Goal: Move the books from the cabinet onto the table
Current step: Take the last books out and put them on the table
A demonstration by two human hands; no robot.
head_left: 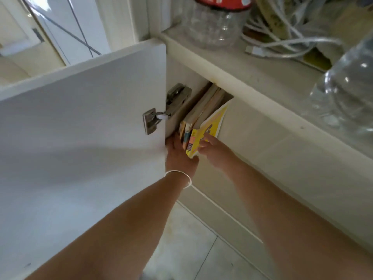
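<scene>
Both my arms reach into open cabinet under counter. Books stand upright in row against left wall, spines facing out toward me, long axes vertical. My left hand grips row's left side; my right hand, fingers extended, presses yellow book at row's right end. Door swung wide.

books: upright inside cabinet, just right of open door
left hand: left of books
right hand: right of books
bottles, cables: on countertop above
</scene>
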